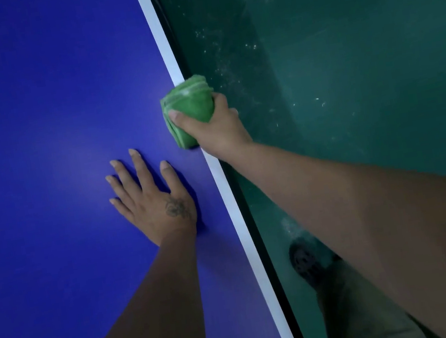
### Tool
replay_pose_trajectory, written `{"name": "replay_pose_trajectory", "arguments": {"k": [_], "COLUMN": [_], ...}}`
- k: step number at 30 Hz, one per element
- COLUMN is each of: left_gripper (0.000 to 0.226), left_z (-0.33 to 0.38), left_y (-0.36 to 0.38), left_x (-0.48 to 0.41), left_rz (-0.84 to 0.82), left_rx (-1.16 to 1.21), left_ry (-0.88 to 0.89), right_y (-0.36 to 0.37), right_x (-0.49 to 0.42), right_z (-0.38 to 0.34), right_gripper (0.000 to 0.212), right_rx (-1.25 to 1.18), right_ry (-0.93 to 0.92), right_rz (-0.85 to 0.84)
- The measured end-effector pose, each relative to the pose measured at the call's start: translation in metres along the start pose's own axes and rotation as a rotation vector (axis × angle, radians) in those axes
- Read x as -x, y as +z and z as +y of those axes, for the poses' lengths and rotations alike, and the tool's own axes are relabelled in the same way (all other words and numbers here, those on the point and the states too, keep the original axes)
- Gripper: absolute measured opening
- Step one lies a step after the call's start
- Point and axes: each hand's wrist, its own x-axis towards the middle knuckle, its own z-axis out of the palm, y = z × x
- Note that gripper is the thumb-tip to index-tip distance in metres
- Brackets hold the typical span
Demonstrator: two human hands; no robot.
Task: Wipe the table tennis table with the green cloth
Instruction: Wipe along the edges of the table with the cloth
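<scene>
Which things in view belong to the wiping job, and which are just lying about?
Job: green cloth, folded, in the grip of the right hand at the table edge; blue table tennis table; left hand flat on it.
Not part of it: green floor; dark shoe.

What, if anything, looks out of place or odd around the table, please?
Nothing on the blue table looks spilled or damaged. The right hand grips the green cloth over the white edge line, and the left hand rests flat on the top. Only pale specks scattered on the green floor stand out.
</scene>
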Motion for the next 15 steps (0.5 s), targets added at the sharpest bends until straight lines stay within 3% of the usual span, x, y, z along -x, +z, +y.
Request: {"name": "replay_pose_trajectory", "arguments": {"k": [6,10,15], "left_gripper": [0.066,0.066,0.064], "left_z": [0.000,0.000,0.001], "left_y": [-0.001,-0.001,-0.001], "left_x": [0.000,0.000,0.000], "left_rz": [0.021,0.017,0.031], "left_rx": [-0.006,0.002,0.011], "left_ry": [0.004,0.007,0.011], "right_y": [-0.010,-0.015,-0.006], "right_x": [0.072,0.151,0.172], "right_z": [0.062,0.126,0.143], "right_gripper": [0.104,0.076,0.082], "right_rx": [0.003,-0.007,-0.108], "right_ry": [-0.032,-0.047,0.062], "right_rz": [-0.011,0.001,-0.001]}}
